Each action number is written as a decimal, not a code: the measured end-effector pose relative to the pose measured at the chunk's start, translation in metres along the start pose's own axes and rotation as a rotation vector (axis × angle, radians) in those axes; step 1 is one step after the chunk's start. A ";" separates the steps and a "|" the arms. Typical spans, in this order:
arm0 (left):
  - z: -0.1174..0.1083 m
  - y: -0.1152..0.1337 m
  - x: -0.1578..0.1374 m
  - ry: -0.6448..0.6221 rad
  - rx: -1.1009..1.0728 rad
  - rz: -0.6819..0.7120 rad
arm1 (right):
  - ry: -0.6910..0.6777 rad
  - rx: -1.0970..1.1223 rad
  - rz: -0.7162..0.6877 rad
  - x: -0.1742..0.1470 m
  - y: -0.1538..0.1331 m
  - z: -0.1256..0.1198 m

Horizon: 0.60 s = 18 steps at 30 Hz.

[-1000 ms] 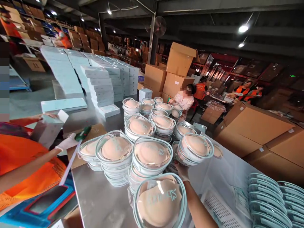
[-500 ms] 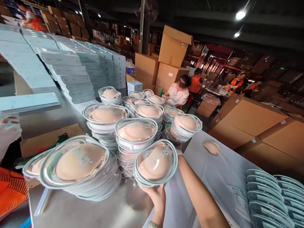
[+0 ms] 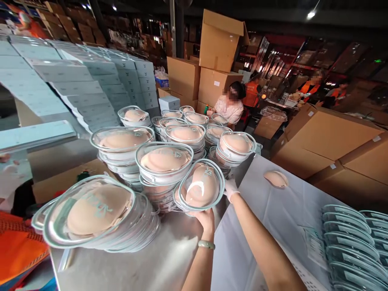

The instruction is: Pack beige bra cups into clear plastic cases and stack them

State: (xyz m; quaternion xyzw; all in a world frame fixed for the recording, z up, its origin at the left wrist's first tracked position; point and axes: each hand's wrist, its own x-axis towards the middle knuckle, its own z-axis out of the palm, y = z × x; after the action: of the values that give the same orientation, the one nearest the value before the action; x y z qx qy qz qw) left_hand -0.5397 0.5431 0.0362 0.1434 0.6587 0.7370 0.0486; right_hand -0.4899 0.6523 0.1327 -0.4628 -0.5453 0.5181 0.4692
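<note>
The left hand (image 3: 206,220) grips a clear round case (image 3: 201,186) from below, tilted upright and holding a beige pad, just beside the stacks of cases (image 3: 165,161) on the steel table (image 3: 145,266). The right hand (image 3: 230,189) — in a white glove — touches a leaning stack (image 3: 238,146). On the white sheet (image 3: 273,206) toward the table's right edge lies a loose pad (image 3: 275,178).

Shiny steel worktable (image 3: 127,262) carries stacks of clear round plastic cases w/ beige cups (image 3: 121,161), tall piles of flat pale-blue boxes (image 3: 75,93), a brown cardboard sheet (image 3: 60,178) & a white cloth (image 3: 273,214) w/ one loose beige cup (image 3: 275,178).
</note>
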 end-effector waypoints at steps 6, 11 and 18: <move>-0.089 0.019 -0.028 -0.091 -0.014 0.150 | -0.178 -0.112 -0.414 -0.128 0.008 -0.028; -0.099 0.047 0.012 -0.156 0.062 0.382 | 0.012 -0.502 -0.845 -0.150 -0.011 0.029; -0.064 0.088 0.050 -0.247 0.122 0.396 | -0.006 -0.463 -0.727 -0.090 -0.058 0.056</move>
State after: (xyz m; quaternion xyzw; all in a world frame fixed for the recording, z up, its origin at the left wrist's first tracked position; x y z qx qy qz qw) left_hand -0.5945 0.4839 0.1239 0.3616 0.6502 0.6677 -0.0253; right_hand -0.5343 0.5535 0.1860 -0.3320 -0.7762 0.1843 0.5034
